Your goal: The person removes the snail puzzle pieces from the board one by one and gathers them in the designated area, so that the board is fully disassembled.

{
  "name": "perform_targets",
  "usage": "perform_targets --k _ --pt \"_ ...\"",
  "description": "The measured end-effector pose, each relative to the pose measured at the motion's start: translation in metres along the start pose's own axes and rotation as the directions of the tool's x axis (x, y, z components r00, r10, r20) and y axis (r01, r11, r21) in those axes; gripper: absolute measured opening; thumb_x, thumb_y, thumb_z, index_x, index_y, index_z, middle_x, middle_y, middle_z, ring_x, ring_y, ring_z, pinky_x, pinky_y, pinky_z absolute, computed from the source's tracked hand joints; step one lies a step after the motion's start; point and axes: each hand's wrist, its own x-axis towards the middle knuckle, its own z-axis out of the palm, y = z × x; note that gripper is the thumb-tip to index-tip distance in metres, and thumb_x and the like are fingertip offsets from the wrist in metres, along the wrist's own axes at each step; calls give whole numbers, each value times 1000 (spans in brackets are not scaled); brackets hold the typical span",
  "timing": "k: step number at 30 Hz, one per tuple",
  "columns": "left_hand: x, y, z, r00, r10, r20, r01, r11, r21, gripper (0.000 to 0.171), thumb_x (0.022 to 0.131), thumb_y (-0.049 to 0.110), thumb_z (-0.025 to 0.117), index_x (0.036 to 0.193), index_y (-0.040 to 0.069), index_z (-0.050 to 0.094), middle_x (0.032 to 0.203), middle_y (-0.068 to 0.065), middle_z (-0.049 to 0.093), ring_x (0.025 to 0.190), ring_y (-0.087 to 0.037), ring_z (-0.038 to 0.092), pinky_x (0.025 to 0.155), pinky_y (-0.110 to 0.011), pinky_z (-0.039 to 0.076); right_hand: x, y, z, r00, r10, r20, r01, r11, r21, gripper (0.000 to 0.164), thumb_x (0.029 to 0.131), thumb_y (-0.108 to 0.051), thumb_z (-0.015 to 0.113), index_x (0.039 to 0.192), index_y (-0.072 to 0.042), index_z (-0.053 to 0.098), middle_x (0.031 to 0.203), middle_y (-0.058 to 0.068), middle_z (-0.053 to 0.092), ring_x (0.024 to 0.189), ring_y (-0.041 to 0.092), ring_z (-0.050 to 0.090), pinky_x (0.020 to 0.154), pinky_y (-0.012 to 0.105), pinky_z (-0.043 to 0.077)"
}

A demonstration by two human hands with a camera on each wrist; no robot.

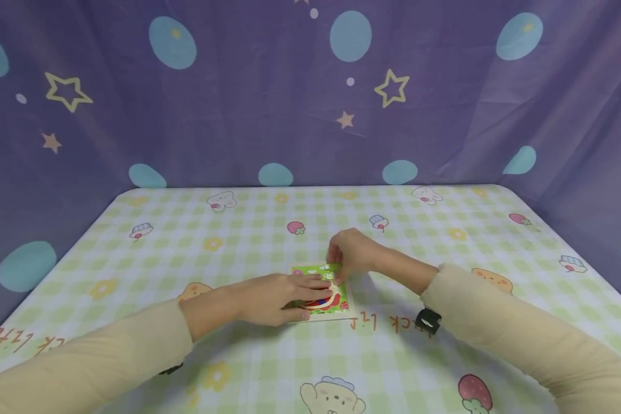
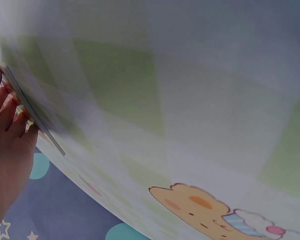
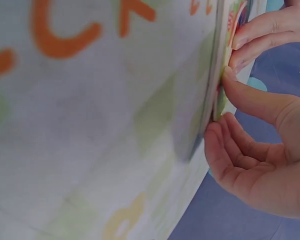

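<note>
A purple backdrop (image 1: 269, 126) hangs behind a green-checked table (image 1: 253, 236). From 2 cream sleeves (image 1: 114, 345), the left hand (image 1: 276, 296) rests loosely, fingers extended, on a colorful picture board (image 1: 336, 305) lying mid-table; the right hand (image 1: 354, 253) pinches its far right corner.

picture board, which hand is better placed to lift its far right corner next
Likely right: the right hand is at that corner of the picture board, thumb and fingers by the edge, while the left hand rests on its picture.
</note>
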Motion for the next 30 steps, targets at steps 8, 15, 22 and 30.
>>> perform_targets --k 8,15,22,30 --pt "-1 -1 1 1000 23 -15 -23 999 26 52 101 33 48 149 21 35 158 6 29 149 -16 24 120 -43 27 -2 8 6 999 23 -31 -20 996 85 28 67 -15 88 89 -8 72 84 4 70 74 9 60 69 18 50" --pt "-1 1 -1 1000 7 -10 -7 1000 27 52 100 32 49 149 22 35 158 7 29 149 -14 24 121 -41 26 -4 12 8 998 46 -40 -39 986 162 28 68 -16 87 92 -8 74 85 4 73 75 8 64 72 20 52" --pt "0 0 -1 1000 3 -10 -3 999 33 51 100 32 49 149 22 36 158 7 30 148 -15 25 121 -42 27 -5 15 8 998 54 -41 -44 976 215 25 72 -15 84 95 -8 75 88 5 74 78 9 65 74 21 53" --pt "0 1 -1 1000 7 -8 -7 1000 23 51 101 31 49 149 21 35 158 7 29 149 -15 24 121 -42 27 -5 13 9 998 52 -30 -44 971 236 22 76 -8 79 98 -8 75 92 6 74 83 11 67 77 24 55"
